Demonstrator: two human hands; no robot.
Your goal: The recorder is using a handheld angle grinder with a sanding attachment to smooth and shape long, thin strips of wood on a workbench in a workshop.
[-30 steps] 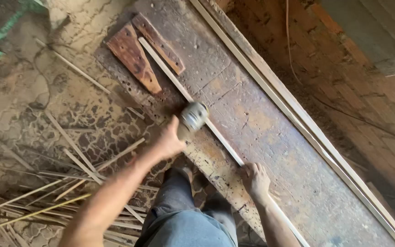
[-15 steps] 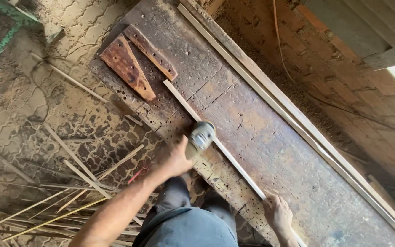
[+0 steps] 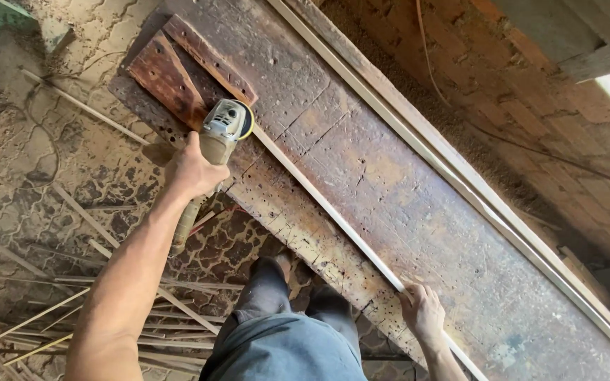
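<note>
**Grinder reaches the far end of the strip**

Since the earlier frames the angle grinder (image 3: pixel 224 127) has travelled up the thin wooden strip (image 3: pixel 333 219) toward 11 o'clock, and the right hand has slid back to the strip's near end.

Nearest, the right hand (image 3: pixel 422 310) presses flat, fingers closed over the strip, pinning it to the desk (image 3: pixel 390 169). Farther out, at 10 o'clock, the left hand (image 3: pixel 190 169) is clenched round the grinder's body, its disc end on the strip's far end.

Judging by this, the pass along the strip looks almost run out; whether more passes remain cannot be told.

The strip's long axis runs from 5 o'clock to 11 o'clock. Beyond the grinder lie two reddish wood blocks (image 3: pixel 167 77). Offcut sticks (image 3: pixel 72 310) litter the floor.
</note>
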